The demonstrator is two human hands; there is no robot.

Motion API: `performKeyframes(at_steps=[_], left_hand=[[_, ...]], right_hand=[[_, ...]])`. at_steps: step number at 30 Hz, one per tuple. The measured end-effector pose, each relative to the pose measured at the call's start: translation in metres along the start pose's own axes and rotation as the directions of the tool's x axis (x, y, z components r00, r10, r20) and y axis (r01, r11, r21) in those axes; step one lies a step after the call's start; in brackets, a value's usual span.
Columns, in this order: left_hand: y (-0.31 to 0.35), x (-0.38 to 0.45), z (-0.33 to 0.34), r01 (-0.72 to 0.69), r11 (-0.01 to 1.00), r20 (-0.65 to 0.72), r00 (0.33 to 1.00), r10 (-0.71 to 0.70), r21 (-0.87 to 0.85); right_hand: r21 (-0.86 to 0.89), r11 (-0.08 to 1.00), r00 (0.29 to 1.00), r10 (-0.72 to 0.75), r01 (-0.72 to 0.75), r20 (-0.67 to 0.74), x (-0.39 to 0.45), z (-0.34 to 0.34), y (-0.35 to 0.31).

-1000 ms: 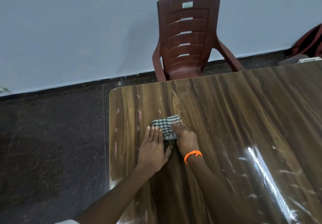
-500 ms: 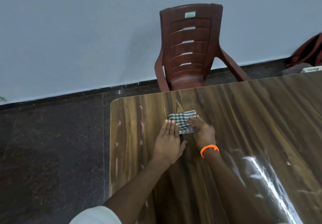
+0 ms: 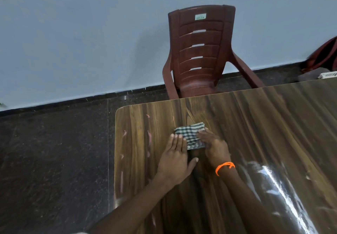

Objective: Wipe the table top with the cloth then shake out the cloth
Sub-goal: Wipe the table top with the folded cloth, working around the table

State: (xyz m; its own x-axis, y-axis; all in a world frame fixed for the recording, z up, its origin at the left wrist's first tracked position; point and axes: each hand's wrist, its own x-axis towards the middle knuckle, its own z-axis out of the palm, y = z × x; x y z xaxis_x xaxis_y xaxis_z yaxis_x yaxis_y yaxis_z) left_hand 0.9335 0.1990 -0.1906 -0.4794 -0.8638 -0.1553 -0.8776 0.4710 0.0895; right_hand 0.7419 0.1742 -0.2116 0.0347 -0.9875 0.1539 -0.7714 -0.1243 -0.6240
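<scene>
Looking down from the head camera, a folded green-and-white checked cloth (image 3: 189,135) lies flat on the wood-grain table top (image 3: 264,133), near the table's far left corner. The left hand (image 3: 174,162) lies flat on the table with its fingers straight and together, fingertips at the cloth's left edge and the thumb stretched out to the right. The right hand (image 3: 216,147) presses down on the cloth's right side with its fingers spread over the fabric; whether any fingertip is tucked under the fold cannot be told. An orange band (image 3: 224,167) circles the right wrist.

No container stands on the table. Beyond its far right edge a white slotted object (image 3: 328,74) is cut off by the frame, and what it is or holds is unclear.

A small green-and-white label (image 3: 200,16) sits at the top of the back of the brown plastic chair (image 3: 198,51) behind the table; its lettering is too blurred to read with confidence. A dark reddish shape (image 3: 324,55) at the right edge is mostly out of frame and hard to identify. A bright glare streak (image 3: 277,184) washes out part of the table's near right surface, and faint pale marks dot its left side.
</scene>
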Motion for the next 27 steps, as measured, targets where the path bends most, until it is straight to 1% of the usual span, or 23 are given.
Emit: performKeyframes(at_steps=[3,5,8,11,13,16,19,21,24,27], left_hand=[[-0.004,0.036,-0.010,-0.069,0.997,-0.009,0.998,0.070,0.036],[-0.015,0.057,-0.014,-0.074,0.995,-0.017,0.997,0.075,0.072],[-0.041,0.072,-0.019,-0.025,0.995,-0.026,0.999,0.028,0.100],[-0.063,0.065,-0.016,0.033,0.999,-0.004,0.999,-0.032,0.042],[-0.068,0.051,-0.012,0.062,0.998,-0.002,0.998,-0.062,-0.006],[-0.063,0.030,-0.010,0.089,0.995,0.012,0.996,-0.089,-0.041],[-0.048,0.028,-0.012,0.074,0.994,0.004,0.997,-0.074,-0.082],[-0.040,0.043,-0.014,0.039,0.994,-0.003,0.999,-0.039,-0.104],[-0.032,0.080,-0.017,0.010,0.986,-0.007,1.000,-0.011,-0.165],[-0.041,0.114,-0.023,0.006,0.983,-0.007,1.000,-0.007,-0.181]], right_hand=[[0.042,0.993,0.985,0.114,-0.110,-0.128,0.024,-0.004,0.007],[0.080,0.988,0.978,0.145,-0.134,-0.150,0.045,0.000,0.010],[0.105,0.989,0.987,0.113,-0.101,-0.113,0.077,0.017,0.007],[0.147,0.976,0.987,0.162,-0.160,-0.005,0.101,0.031,-0.019],[0.187,0.973,0.991,0.129,-0.136,0.045,0.099,0.038,-0.032],[0.090,0.996,0.997,-0.016,0.009,0.080,0.075,0.035,-0.029],[0.032,0.999,0.998,-0.033,0.032,0.053,0.056,0.022,-0.015],[-0.018,1.000,1.000,0.008,-0.008,-0.015,0.057,0.014,-0.007],[-0.040,0.990,0.983,0.130,-0.137,-0.130,0.075,0.009,0.000],[-0.061,0.970,0.961,0.223,-0.236,-0.163,0.108,0.010,-0.003]])
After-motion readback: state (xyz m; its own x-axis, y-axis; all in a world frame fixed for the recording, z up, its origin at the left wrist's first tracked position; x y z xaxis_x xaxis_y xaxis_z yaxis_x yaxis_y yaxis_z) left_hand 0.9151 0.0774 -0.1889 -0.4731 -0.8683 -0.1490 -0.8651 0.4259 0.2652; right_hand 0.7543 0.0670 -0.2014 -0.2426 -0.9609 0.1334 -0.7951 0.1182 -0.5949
